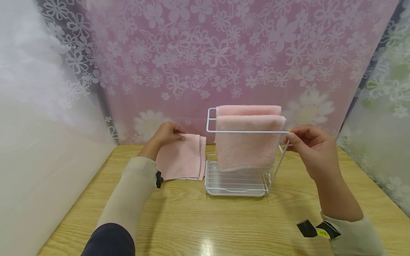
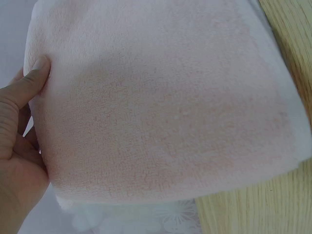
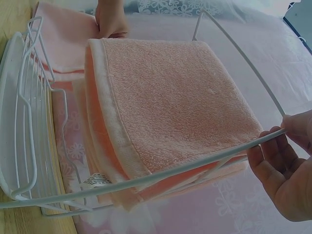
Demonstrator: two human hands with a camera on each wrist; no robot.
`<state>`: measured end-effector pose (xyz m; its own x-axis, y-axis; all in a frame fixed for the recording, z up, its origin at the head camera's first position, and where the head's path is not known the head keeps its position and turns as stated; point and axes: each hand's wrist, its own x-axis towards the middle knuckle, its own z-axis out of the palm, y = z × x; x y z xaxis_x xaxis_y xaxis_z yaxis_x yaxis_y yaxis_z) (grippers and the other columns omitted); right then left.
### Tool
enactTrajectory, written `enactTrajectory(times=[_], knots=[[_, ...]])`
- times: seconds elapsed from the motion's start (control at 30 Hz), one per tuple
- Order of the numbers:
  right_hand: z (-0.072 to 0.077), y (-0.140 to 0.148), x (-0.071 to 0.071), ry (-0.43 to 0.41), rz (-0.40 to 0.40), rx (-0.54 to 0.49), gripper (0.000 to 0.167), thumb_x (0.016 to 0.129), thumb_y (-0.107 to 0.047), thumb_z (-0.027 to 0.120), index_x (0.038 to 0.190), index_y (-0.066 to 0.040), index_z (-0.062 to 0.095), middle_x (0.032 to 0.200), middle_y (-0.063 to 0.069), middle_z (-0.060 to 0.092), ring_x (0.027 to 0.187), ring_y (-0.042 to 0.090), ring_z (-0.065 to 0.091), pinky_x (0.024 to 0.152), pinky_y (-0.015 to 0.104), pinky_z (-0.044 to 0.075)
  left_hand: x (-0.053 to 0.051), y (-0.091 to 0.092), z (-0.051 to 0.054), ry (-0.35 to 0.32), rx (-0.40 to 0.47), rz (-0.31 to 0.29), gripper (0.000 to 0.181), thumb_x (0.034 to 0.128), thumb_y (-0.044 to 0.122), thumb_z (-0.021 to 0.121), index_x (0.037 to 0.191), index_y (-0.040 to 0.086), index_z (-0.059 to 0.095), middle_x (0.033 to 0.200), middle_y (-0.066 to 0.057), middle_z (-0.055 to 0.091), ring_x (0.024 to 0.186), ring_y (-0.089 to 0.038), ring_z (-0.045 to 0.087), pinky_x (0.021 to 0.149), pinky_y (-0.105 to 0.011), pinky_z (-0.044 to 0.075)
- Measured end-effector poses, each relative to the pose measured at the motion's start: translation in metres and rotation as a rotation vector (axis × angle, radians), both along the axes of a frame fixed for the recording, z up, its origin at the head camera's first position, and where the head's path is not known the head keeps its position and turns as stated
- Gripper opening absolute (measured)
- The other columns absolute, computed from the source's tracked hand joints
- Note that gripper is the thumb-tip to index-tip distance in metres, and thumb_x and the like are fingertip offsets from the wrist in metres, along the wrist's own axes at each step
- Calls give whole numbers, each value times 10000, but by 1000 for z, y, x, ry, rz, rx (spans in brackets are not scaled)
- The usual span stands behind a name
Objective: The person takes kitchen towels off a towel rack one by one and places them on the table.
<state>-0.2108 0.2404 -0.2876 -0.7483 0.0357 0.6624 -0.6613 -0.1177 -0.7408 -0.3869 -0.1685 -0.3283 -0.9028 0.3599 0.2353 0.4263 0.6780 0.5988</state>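
A white wire rack (image 1: 248, 132) stands on the table, and my right hand (image 1: 315, 151) pinches the right corner of its top frame. Pink towels (image 1: 248, 142) hang folded over the rack's upper bars; a label shows at a lower edge in the right wrist view. To the left of the rack, my left hand (image 1: 167, 137) pinches the top edge of another folded pink towel (image 1: 180, 158). In the left wrist view the thumb of the left hand (image 2: 22, 117) lies on the face of that towel (image 2: 161, 107), with the other fingers behind it.
The rack's base holds a wire shelf over a white tray (image 1: 237, 193). Under it is a wood-grain table (image 1: 198, 220). A pink flowered curtain (image 1: 205, 64) hangs behind, with pale sheets at both sides. Black straps are at both wrists.
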Motion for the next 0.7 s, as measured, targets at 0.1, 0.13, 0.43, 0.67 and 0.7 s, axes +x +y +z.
enactTrajectory(times=[0.1,0.13,0.43,0.67,0.7], knots=[[0,0,0,-1,0,-9,83,889,140,601,960,178,625,864,98,656,722,169,668,633,243,568,-2,0,-2,2,13,34,201,819,80,794,1010,20,767,1048,-135,718,990,-255,660,821,-346,539],[0,-1,0,-2,1,-12,82,889,142,600,959,176,626,864,98,656,722,172,668,633,243,568,-3,-1,-2,5,15,45,201,818,80,794,1008,20,767,1049,-138,717,994,-257,659,825,-349,539],[1,-2,1,-27,-19,-9,78,897,129,599,959,163,630,863,93,652,721,155,667,638,238,566,-12,3,-13,88,-9,98,184,810,104,806,974,25,780,1014,-147,725,1004,-282,660,876,-389,520],[1,-2,1,-12,0,-8,76,897,136,593,958,162,630,867,90,654,726,151,670,643,235,567,-21,10,-22,93,-30,155,171,821,145,802,975,72,792,1025,-114,729,1012,-263,657,916,-387,496],[1,-2,1,-11,5,-7,77,897,140,591,960,164,627,869,88,654,729,152,670,644,232,567,-21,11,-24,91,-25,167,166,820,150,803,971,81,795,1026,-105,731,1014,-257,656,924,-385,492]])
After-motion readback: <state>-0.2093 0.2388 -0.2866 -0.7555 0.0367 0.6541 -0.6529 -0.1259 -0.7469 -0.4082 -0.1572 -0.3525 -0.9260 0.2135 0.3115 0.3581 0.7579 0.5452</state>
